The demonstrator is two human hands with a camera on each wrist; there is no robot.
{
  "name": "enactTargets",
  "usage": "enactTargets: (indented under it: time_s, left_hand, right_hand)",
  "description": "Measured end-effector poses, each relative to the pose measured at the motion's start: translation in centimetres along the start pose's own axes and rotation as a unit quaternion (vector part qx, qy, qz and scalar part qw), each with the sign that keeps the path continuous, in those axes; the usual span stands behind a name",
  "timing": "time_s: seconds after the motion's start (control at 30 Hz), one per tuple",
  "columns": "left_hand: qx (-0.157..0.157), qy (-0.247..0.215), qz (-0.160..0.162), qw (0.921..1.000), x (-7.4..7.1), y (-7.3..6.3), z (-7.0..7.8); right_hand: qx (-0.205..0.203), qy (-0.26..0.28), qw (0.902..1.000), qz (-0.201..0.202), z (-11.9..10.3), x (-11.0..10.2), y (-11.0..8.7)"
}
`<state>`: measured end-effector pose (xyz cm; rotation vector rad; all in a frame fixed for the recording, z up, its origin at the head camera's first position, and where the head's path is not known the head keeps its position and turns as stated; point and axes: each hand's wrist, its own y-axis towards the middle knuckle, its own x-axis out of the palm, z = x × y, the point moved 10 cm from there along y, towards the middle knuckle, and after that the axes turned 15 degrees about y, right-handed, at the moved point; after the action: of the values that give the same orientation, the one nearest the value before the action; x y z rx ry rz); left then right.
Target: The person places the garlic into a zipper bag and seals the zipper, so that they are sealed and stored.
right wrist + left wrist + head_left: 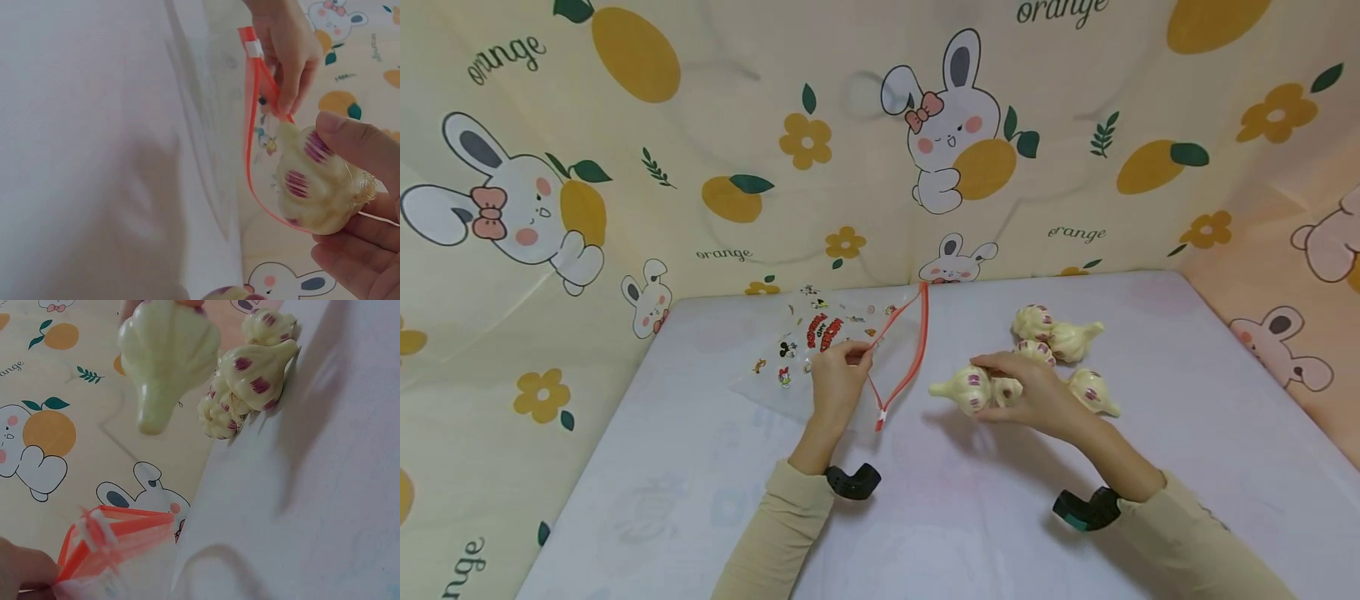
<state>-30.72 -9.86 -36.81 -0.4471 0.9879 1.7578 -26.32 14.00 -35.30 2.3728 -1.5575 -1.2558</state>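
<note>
My left hand pinches the red zip edge of a clear slider bag printed with cartoon figures. The bag's mouth gapes toward the right, and its white slider sits at the near end. With thumb and fingers, my right hand grips a garlic bulb, pale with purple streaks, its neck pointing at the bag mouth. In the right wrist view the same garlic bulb shows roots on the hand's side. Under the palm a pale round part shows; I cannot tell whether it is another bulb.
Several more garlic bulbs lie grouped behind and beside my right hand, one garlic bulb slightly apart. A white cloth covers the table. Behind it hangs a patterned backdrop with rabbits and oranges.
</note>
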Motion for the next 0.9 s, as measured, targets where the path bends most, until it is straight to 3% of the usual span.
enactTargets:
  time_s: [0.67, 0.9]
  left_hand:
    - [-0.024, -0.011, -0.009, 0.9996, 0.5, -0.1, -0.7]
    - [-0.038, -0.047, -0.004, 0.9982, 0.5, 0.2, -1.2]
  right_hand:
    - [0.051, 0.026, 0.9982, 0.016, 0.8, 1.2, 2.4]
    - [0.054, 0.087, 0.9944, 0.025, 0.8, 1.9, 3.1]
